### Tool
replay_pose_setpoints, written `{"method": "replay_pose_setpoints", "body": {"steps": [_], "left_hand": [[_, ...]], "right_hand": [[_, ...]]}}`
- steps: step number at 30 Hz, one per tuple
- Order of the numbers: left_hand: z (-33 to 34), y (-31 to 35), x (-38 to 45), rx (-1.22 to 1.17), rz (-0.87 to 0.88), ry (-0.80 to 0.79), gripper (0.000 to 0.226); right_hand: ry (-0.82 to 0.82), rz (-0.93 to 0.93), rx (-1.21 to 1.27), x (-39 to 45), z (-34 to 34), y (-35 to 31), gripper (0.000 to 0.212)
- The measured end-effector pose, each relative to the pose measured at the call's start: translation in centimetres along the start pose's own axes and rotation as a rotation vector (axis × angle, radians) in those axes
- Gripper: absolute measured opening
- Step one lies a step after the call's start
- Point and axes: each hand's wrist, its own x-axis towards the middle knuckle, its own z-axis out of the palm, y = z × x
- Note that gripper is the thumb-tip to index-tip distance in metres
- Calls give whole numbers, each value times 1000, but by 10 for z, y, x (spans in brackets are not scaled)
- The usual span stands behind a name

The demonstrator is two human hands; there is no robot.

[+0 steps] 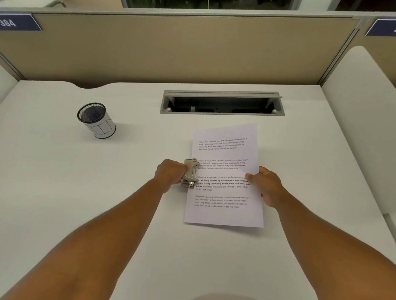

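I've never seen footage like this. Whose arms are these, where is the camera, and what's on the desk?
There is no machine here: a person works bare-handed, filmed by one wide camera worn on the head, looking forward and down, so you see roughly what that person sees. On the white desk lies a printed sheet. The left hand grips a small grey hole punch set on the sheet's left edge, while the right hand holds the right edge, thumb on top. Further left stands a black mesh cup marked BIN, and behind the sheet an open cable slot is sunk into the desk.
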Motion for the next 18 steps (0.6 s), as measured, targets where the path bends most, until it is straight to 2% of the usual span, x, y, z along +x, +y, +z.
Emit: {"method": "replay_pose_setpoints", "body": {"steps": [3,9,18], "left_hand": [[3,-1,-3,21,-11,5,20],[5,-2,-8,16,-23,16,34],[6,-2,-12,55,-30,24,28]], "right_hand": [[3,8,-14,2,-2,4,19],[8,27,-37,6,-3,7,17],[12,26,-59,10,-2,12,16]]}}
